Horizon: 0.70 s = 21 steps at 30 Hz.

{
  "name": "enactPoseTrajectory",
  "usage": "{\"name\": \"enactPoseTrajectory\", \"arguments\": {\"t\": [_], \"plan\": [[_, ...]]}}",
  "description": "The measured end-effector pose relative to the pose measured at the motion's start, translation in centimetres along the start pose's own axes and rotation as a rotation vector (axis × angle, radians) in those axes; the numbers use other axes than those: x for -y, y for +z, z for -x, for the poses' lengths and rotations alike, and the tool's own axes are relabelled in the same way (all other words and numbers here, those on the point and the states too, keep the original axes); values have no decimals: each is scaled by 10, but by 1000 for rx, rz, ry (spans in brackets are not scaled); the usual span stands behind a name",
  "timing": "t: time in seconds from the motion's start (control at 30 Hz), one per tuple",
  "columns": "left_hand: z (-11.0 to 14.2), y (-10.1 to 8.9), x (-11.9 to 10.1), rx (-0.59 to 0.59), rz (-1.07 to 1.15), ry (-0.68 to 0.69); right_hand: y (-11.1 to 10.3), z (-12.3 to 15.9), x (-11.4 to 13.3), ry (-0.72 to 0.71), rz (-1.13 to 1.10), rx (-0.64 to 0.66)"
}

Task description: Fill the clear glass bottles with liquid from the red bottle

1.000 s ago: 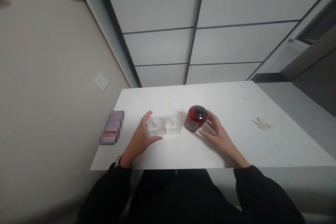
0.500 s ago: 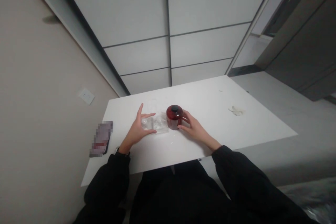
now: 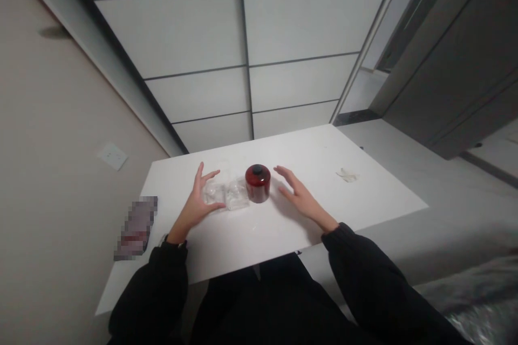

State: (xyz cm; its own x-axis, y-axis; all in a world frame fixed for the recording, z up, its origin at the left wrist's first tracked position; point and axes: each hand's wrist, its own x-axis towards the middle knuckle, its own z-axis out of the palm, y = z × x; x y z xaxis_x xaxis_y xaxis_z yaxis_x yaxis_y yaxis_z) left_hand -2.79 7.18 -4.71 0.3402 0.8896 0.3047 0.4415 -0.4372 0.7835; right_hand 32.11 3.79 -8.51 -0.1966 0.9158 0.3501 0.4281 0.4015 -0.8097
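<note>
A dark red, see-through round jar [image 3: 258,186] with a black knob on top stands upright on the white table. To its left, close beside it, sits a clear plastic container [image 3: 237,195], and another clear container [image 3: 214,194] is left of that one. My left hand [image 3: 198,199] is around the leftmost clear container, thumb and fingers spread wide; whether it touches the plastic I cannot tell. On the jar's right, my right hand [image 3: 297,194] hovers with its fingers apart, a small gap from the jar and nothing in it.
A phone-like object, blurred out [image 3: 136,228], lies at the table's left edge by the wall. Some crumpled whitish scrap [image 3: 347,175] rests on the right part of the white table [image 3: 283,242]. Behind the table stand white panelled doors [image 3: 194,38].
My right hand has let go of the red jar and drawn away to its right. My left hand keeps its spread pose by the clear containers. The camera view has shifted.
</note>
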Motion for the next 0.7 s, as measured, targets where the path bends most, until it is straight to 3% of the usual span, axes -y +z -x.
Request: {"name": "enactPoseTrajectory", "arguments": {"t": [0.1, 0.2, 0.33, 0.43, 0.57, 0.7], "plan": [[-12, -13, 12, -145, 86, -18, -26, -22, -14, -44, 175, 33], [-38, -20, 24, -129, 55, -123, -31, -67, -24, -101, 202, 119], [-70, -12, 43, -40, 62, -175, 5, -142, -35, -211, 211, 314], [-76, -4, 59, -53, 92, -185, 41, -183, -39, -302, 197, 516], [-67, -5, 78, -128, 161, -221, 68, -198, -37, -401, 161, 738], [-63, -11, 88, -198, 201, -284, 47, -188, -46, -383, 183, 747]]}}
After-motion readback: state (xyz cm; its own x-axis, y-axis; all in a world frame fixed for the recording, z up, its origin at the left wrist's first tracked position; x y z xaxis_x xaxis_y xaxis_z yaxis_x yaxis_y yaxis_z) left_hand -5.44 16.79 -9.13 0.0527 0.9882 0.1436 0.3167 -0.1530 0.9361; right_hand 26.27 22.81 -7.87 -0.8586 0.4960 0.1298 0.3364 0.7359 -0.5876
